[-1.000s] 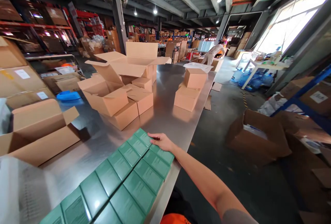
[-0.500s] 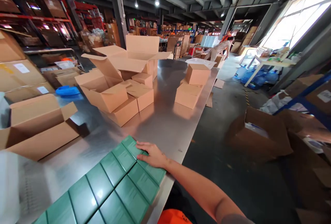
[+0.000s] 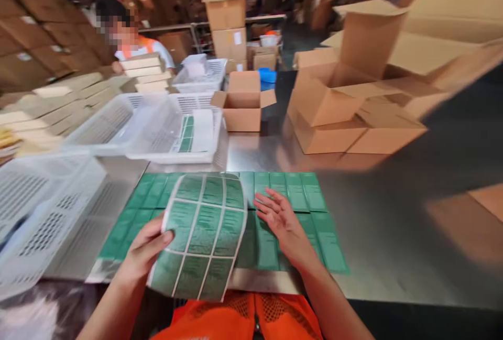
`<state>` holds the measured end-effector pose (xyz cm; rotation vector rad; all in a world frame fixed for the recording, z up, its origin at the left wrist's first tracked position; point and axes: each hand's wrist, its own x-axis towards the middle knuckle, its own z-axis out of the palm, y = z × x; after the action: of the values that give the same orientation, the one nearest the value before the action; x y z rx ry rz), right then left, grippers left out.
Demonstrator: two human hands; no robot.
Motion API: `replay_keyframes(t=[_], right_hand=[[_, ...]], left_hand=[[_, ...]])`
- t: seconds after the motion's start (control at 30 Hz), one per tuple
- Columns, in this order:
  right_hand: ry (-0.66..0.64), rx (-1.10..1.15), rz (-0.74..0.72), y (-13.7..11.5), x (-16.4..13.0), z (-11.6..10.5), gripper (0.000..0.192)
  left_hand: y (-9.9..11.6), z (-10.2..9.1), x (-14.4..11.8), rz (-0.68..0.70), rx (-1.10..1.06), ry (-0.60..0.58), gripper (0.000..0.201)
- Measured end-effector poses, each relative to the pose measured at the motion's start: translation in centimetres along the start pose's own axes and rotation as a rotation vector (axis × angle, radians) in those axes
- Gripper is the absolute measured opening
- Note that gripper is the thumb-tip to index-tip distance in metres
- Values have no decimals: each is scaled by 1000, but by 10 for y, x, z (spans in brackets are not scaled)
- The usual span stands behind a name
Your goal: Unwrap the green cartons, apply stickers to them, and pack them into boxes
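My left hand [image 3: 151,243] grips the left edge of a sheet of green labels [image 3: 206,225], its thumb on top. White lines divide the sheet into rows of rectangles, and it curves as it hangs over the table's near side. Just right of the sheet, my right hand [image 3: 279,219] is held with fingers apart and nothing in it, above the green boxes [image 3: 314,235]. These flat boxes lie side by side in two long rows on the metal table [image 3: 377,256]. The sheet hides the middle of the rows.
White plastic baskets [image 3: 51,214] stand at left; one farther back holds another green label sheet [image 3: 186,133]. An open carton [image 3: 243,117] sits beyond the boxes, with more cartons [image 3: 334,135] at right. Across the table is a person in an orange vest [image 3: 143,46].
The view has swung left and down to the table. My right hand has come off the green boxes' far end. My left hand, unseen before, now shows holding the label sheet.
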<state>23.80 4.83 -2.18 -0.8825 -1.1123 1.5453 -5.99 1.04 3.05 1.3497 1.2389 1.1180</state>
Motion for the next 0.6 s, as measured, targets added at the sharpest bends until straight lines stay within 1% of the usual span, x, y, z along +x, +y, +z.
replay_keyframes(t=[0.03, 0.1, 0.17, 0.23, 0.3, 0.33, 0.37, 0.4, 0.43, 0.47, 0.53, 0.57, 0.6], right_hand=[[-5, 59, 40, 3, 4, 8, 61], [15, 157, 105, 6, 11, 24, 63], [86, 230, 119, 9, 17, 38, 64], [189, 267, 83, 12, 21, 51, 64], [251, 263, 35, 15, 23, 61, 63], [249, 253, 20, 17, 23, 66, 62], [223, 238, 12, 18, 21, 70, 61], [182, 219, 9, 20, 19, 74, 60], [132, 196, 4, 21, 15, 78, 59], [85, 168, -3, 23, 11, 81, 58], [19, 104, -24, 26, 3, 86, 55], [9, 80, -34, 27, 0, 88, 54], [19, 67, -44, 28, -3, 89, 52]], left_hand=[[0, -7, -9, 12, 14, 9, 37], [1, -20, -15, 32, 56, -38, 38], [4, -33, -13, 26, 112, -147, 33], [7, -45, -11, -6, 148, -290, 26], [9, -55, -11, -118, 156, -463, 17], [10, -58, -12, -199, 147, -529, 14], [11, -60, -14, -275, 128, -575, 14], [10, -61, -15, -323, 101, -588, 17], [9, -60, -14, -340, 78, -562, 22], [7, -58, -13, -319, 58, -497, 25], [-1, -51, -8, -226, 37, -284, 24], [-5, -46, -4, -187, 30, -179, 22], [-9, -42, -1, -161, 20, -99, 20]])
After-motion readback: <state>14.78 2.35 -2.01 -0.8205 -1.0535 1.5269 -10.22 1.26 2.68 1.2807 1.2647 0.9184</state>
